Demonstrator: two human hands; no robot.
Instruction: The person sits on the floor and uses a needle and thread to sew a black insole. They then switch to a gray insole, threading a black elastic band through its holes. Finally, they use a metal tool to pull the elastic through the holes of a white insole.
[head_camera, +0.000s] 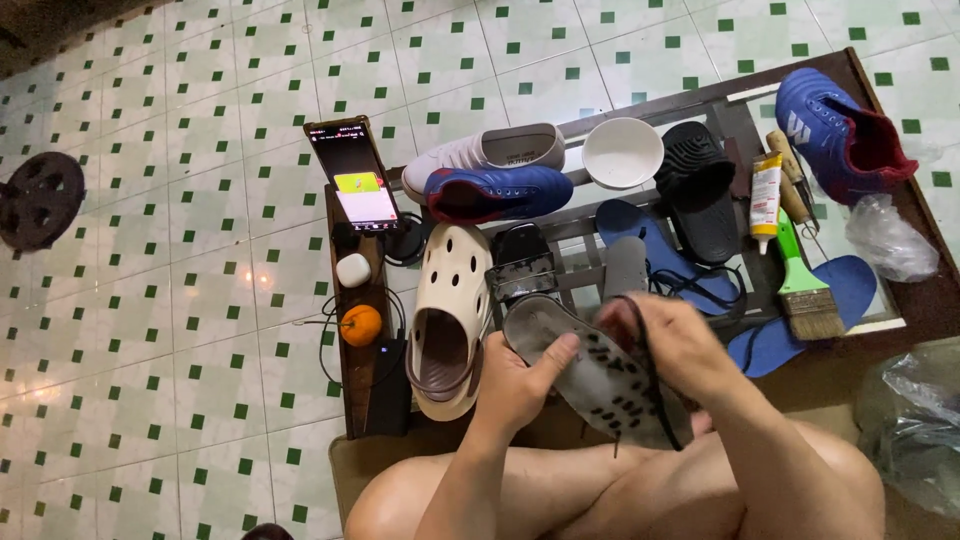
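Head view: a worn grey shoe sole with rows of dark studs (600, 375), flat and oval, held over the person's knees at the near edge of the low dark-framed glass table (905, 300). The left hand (520, 380) clasps its left end, thumb laid across the top face; the right hand (675, 350) closes over its far right side, pinching a thin black lace (650, 370) that loops around the sole. Just left of the sole lies a cream perforated foam clog (450, 320), opening toward the viewer. Far of it lie a blue-and-red football boot (495, 193) and a white slip-on shoe (485, 152), touching. A round white bowl (622, 152) stands beside them; its contents cannot be made out. To the right: a black ridged rubber slide (700, 185), blue flat insoles (850, 280), a green-handled bristle brush (800, 285), a yellow-and-white glue tube (766, 195). On the left rail: an upright smartphone (355, 175) and a small orange fruit (361, 325).
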